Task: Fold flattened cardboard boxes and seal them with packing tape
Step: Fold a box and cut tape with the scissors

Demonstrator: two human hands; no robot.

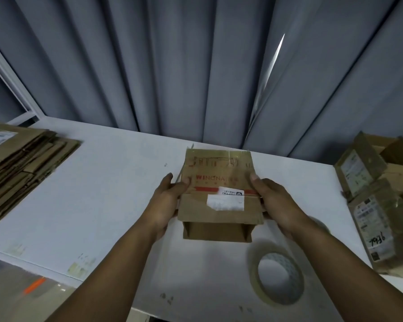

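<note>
While its near end gapes, left grip (170,202) and right grip (277,201) clasp the cardboard box (219,168).

Honestly there's not much of the person to see, just two arms. The left forearm (116,263) and right forearm (335,256) are bare right to the edge of view. The left hand (170,201) and right hand (277,201) are bare too. The right thumbnail (253,176) looks short, kinda blurry.
</note>
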